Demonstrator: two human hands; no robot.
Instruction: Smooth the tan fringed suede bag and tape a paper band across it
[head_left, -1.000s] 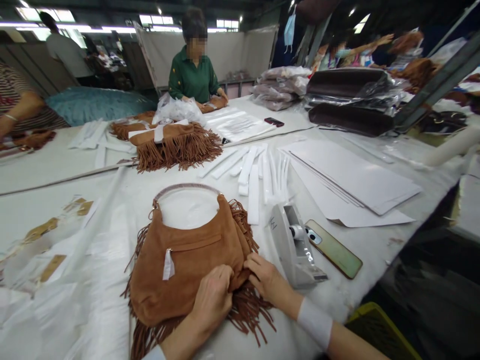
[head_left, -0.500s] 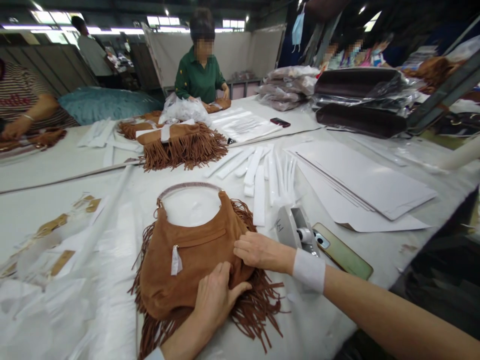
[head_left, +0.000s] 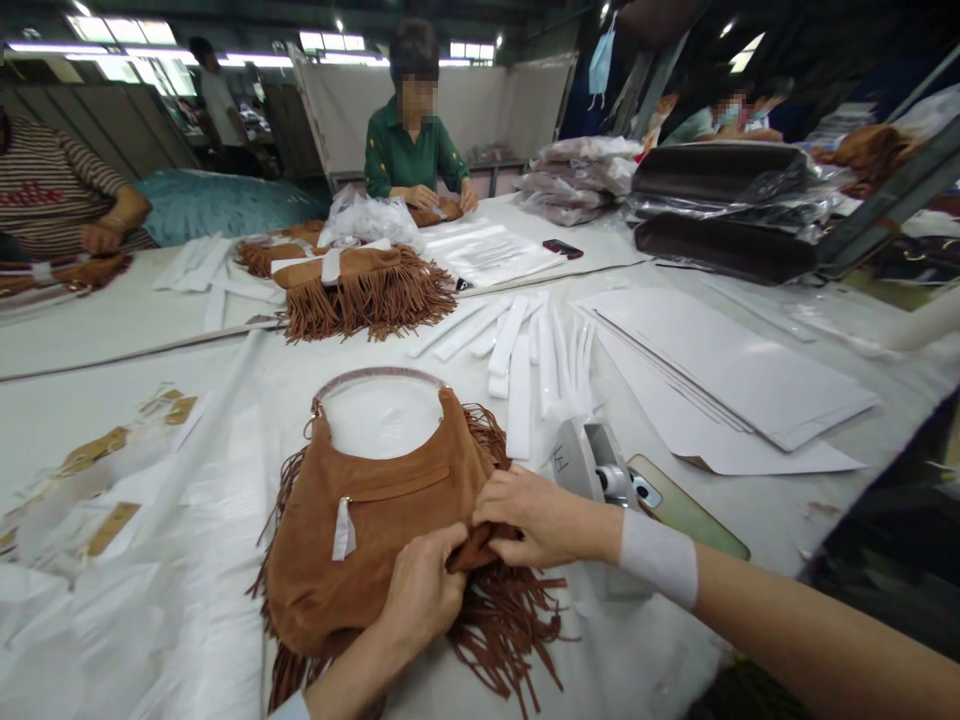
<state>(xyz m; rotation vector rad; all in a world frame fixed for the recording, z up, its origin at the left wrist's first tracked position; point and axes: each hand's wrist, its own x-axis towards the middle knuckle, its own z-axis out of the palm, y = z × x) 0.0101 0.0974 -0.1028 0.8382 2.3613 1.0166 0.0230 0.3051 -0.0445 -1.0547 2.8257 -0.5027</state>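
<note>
In the head view, a brown suede shoulder bag (head_left: 375, 530) with long fringe along its sides and base lies flat on a white-covered table (head_left: 795, 500), in front of the person, its curved handle (head_left: 379, 372) looped away from them and white tabletop showing through the loop. The left hand (head_left: 427, 585) presses over the lower right part of the bag, fingers curled and clamped on the suede near that corner. The right hand (head_left: 517, 515) comes in from the right, its thumb and fingers closed on a gathered fold of the same edge; the hands are just beside each other. Room to the right is tight: a grey tape dispenser (head_left: 577, 455) stands just beyond the right wrist, partly hidden by the forearm, with a pale green-gold phone (head_left: 705, 520) close against its far side. Flat white strips (head_left: 517, 400) reach toward the bag's upper right fringe, and stacked white card sheets (head_left: 735, 370) spread toward the table's slanting right edge. On the left, clear plastic sheeting (head_left: 221, 570) runs near the fringe.
</note>
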